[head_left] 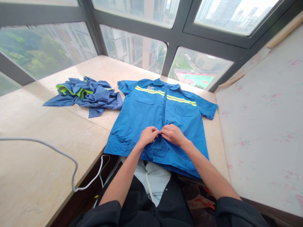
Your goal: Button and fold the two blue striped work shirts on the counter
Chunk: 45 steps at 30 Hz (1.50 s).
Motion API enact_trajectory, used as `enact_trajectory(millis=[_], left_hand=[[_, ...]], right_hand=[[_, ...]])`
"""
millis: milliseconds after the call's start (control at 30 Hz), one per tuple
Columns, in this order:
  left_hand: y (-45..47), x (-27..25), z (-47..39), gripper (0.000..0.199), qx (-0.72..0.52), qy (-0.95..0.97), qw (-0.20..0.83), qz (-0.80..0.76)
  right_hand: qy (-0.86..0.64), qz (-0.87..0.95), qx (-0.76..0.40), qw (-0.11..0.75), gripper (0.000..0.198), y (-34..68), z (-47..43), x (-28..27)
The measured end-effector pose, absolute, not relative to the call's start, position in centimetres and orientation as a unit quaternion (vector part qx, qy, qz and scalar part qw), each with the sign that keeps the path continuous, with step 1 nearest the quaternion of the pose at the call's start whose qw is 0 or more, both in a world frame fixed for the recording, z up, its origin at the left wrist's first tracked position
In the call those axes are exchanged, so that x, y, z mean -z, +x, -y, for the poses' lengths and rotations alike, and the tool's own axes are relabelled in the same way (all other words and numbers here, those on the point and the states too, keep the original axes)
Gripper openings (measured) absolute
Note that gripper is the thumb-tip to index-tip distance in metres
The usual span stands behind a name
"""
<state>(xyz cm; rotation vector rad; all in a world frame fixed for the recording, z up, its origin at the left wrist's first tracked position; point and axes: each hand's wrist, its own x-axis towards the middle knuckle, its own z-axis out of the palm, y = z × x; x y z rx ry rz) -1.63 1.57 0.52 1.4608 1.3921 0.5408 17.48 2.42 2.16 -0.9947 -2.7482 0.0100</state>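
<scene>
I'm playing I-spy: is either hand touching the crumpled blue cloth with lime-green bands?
No, the left hand and right hand are both on the blue, yellow-striped cloth shirt beside the crumpled cloth.

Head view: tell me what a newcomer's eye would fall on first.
Probably the blue shirt with yellow stripes, spread mid-picture on the ledge. The left grip and right grip pinch its front opening. Picture-left lies a crumpled blue garment with lime trim.
</scene>
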Motion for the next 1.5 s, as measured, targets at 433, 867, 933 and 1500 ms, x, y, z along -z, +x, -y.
enact_trajectory(millis=[433,867,933,1500], left_hand=[[-1.9,-1.0,-1.7,0.018,-0.231,0.585,0.568,-0.531],[-1.7,-1.0,-1.5,0.02,-0.214,0.605,0.525,-0.559],[-1.8,-1.0,-1.6,0.019,-0.211,0.604,0.533,-0.554],[-0.9,-1.8,0.3,0.026,-0.188,0.719,0.294,-0.601]], right_hand=[[-0.358,0.911,-0.018,0.202,0.036,18.2,-1.6,1.1],[-0.346,0.922,0.003,0.17,0.033,17.5,-1.9,0.7],[-0.352,0.921,0.003,0.168,0.033,17.5,-1.9,0.8],[-0.344,0.915,0.016,0.212,0.024,17.4,-2.0,1.1]])
